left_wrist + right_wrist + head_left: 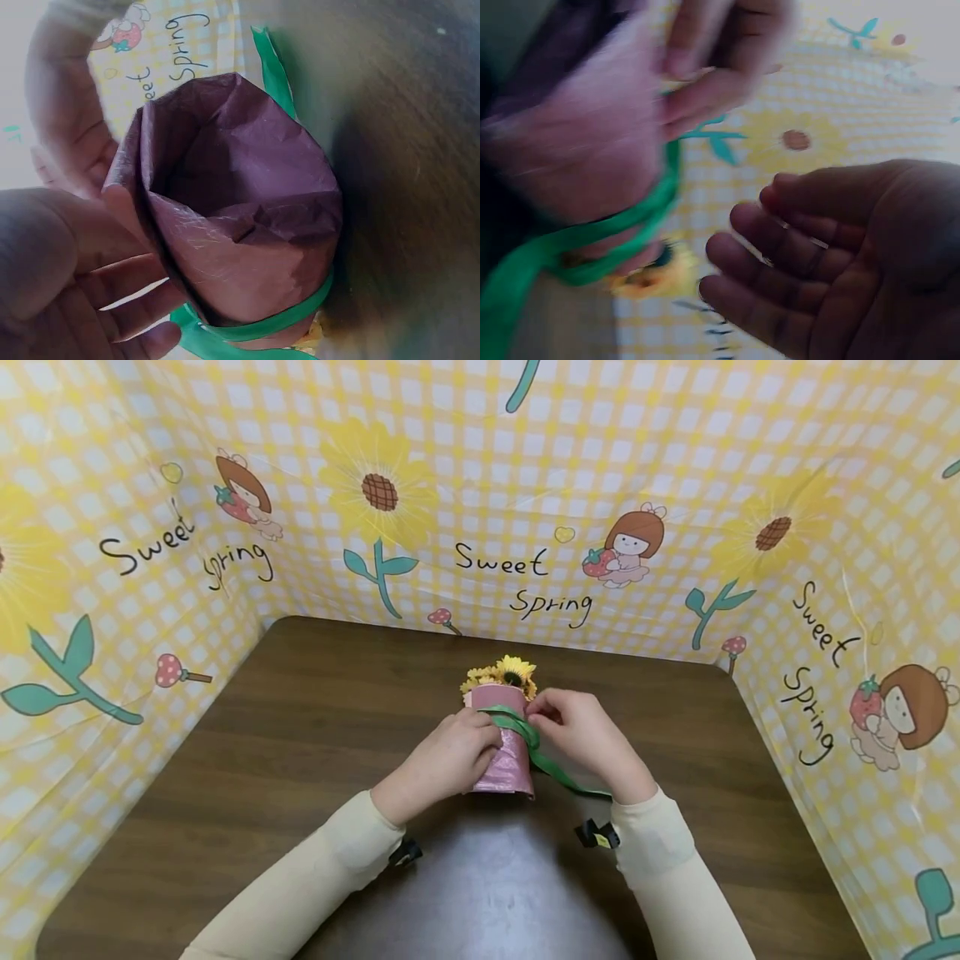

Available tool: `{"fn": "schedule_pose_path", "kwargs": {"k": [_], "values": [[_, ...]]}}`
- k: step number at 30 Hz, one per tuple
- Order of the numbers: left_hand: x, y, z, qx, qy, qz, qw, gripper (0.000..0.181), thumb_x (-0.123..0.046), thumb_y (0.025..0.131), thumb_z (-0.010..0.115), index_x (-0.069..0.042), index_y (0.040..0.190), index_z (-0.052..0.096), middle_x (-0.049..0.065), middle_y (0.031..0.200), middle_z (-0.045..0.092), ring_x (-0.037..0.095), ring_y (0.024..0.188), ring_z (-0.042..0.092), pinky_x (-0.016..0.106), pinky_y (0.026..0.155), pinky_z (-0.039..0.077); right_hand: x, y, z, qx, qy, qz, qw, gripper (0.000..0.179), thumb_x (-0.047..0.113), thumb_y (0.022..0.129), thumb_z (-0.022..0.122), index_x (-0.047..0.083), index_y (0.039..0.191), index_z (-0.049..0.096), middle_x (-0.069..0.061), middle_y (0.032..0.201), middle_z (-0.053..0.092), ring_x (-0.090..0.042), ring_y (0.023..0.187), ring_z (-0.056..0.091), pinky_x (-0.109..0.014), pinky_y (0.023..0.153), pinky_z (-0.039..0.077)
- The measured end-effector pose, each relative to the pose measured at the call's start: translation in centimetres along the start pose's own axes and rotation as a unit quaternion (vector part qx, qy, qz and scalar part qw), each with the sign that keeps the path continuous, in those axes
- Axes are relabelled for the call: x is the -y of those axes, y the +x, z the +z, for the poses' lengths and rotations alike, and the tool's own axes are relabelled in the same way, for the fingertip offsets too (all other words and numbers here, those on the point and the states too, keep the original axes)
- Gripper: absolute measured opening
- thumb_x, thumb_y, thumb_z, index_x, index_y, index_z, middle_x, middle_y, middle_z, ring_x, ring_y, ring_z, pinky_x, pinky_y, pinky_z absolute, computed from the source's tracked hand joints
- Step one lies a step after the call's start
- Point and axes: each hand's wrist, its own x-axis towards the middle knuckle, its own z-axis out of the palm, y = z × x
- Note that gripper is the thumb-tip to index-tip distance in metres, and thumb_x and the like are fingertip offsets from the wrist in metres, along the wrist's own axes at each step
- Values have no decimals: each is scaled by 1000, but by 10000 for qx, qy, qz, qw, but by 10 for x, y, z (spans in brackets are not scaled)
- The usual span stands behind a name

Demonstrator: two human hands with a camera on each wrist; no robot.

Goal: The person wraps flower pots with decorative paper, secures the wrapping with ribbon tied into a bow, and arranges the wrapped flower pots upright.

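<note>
A small bouquet of yellow flowers [517, 668] lies on the table, wrapped in shiny pink paper [504, 770]. Its paper opens into a hollow, folded end [240, 165] in the left wrist view. Green ribbon [551, 767] loops round the wrap below the blooms, with one tail trailing right. My left hand [450, 753] rests along the left side of the paper, fingertips at the ribbon loop. Beside the flower end, my right hand [581, 731] hovers close to the ribbon; the right wrist view shows its fingers [739, 259] loosely bent around nothing.
The brown wooden table [300, 718] is enclosed by a yellow checked cloth [487, 468] printed with sunflowers, at the back and both sides. Small black devices [597, 834] show by the sleeve cuffs.
</note>
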Motion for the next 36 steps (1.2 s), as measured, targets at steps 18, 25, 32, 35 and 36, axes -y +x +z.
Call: {"fn": "schedule_pose_path", "kwargs": {"k": [18, 25, 32, 35, 36], "values": [[15, 4, 9, -280, -526, -574, 9966, 23, -11, 90, 77, -17, 111, 70, 10, 152, 48, 34, 136, 44, 55, 109, 37, -31, 7, 38, 225, -439, 310, 9983, 11, 12, 91, 76, 10, 103, 75, -1, 95, 74, -15, 86, 67, -37, 80, 57], [18, 7, 5, 466, -688, -914, 9923, 37, -17, 96, 71, -5, 131, 64, 17, 144, 58, 38, 143, 43, 58, 121, 25, -30, 8, 34, 173, -210, 408, 9988, 11, 12, 91, 77, 10, 101, 73, -2, 95, 73, -16, 88, 67, -37, 81, 57], [18, 6, 3, 451, -741, -1015, 9910, 43, -21, 97, 71, 1, 133, 63, 17, 137, 62, 35, 132, 51, 51, 115, 38, -35, 8, 35, 484, -341, 558, 9967, 7, 15, 90, 79, 11, 93, 74, 1, 88, 72, -13, 82, 66, -35, 79, 56], [17, 6, 2, 411, -700, -1039, 9913, 44, -21, 96, 72, 1, 133, 62, 16, 138, 61, 34, 131, 51, 50, 114, 39, -37, 8, 37, 470, -249, 594, 9968, 9, 15, 90, 79, 10, 95, 72, 0, 88, 73, -13, 82, 66, -35, 79, 56], [17, 6, 2, 396, -679, -1054, 9913, 45, -22, 96, 73, 1, 134, 61, 15, 139, 60, 34, 131, 51, 50, 114, 39, -37, 8, 37, 447, -207, 622, 9968, 10, 15, 90, 79, 10, 95, 71, 0, 87, 72, -13, 82, 66, -35, 78, 56]]}}
